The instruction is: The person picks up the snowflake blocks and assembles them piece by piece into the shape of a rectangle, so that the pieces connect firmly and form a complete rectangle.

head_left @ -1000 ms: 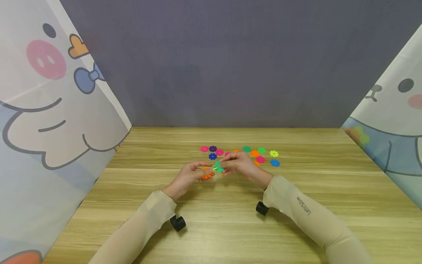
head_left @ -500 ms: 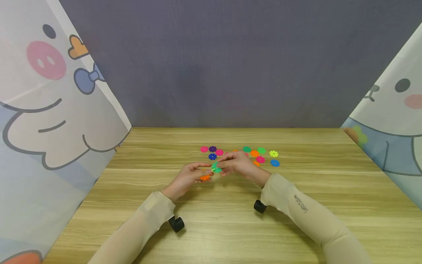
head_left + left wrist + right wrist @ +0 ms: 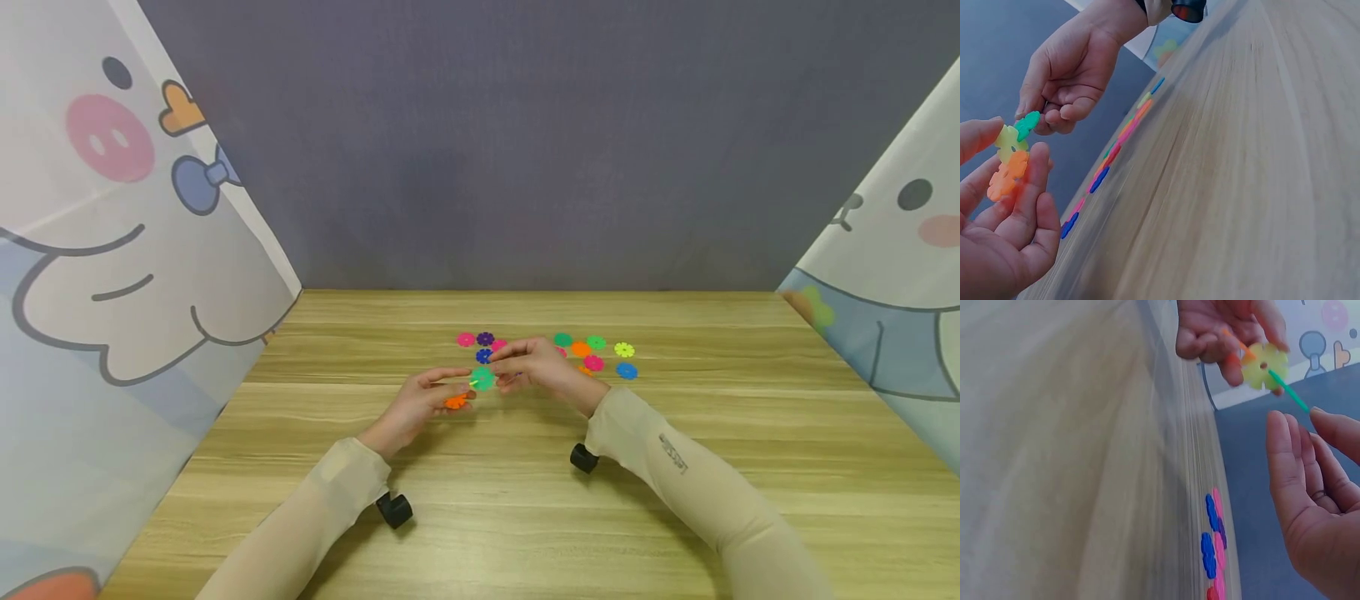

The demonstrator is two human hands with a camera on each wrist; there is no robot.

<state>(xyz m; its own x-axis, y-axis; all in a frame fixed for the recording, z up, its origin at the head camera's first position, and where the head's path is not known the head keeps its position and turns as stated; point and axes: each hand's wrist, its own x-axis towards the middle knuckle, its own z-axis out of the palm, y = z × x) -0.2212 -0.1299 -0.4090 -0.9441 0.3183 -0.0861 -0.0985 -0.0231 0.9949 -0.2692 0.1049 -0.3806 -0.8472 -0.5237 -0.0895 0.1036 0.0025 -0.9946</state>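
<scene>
My left hand pinches a yellow notched flower disc between thumb and fingers. An orange flower disc slots into one side of it, by the left fingers. Into its other side a green flower disc is slotted, set crosswise so that it looks edge-on in the right wrist view. My right hand is just right of the green disc, its thumb tip at the disc's outer edge. The other right fingers are extended and stand apart from the disc. The joined discs are held above the wooden table.
Loose flower discs lie beyond the hands: a pink one, a purple one and a blue one at left; orange, yellow and light blue ones at right. A grey partition stands behind the table.
Both hands have shifted slightly left with the joined discs. The right fingers have drawn back from the green disc, so more of its face shows.
</scene>
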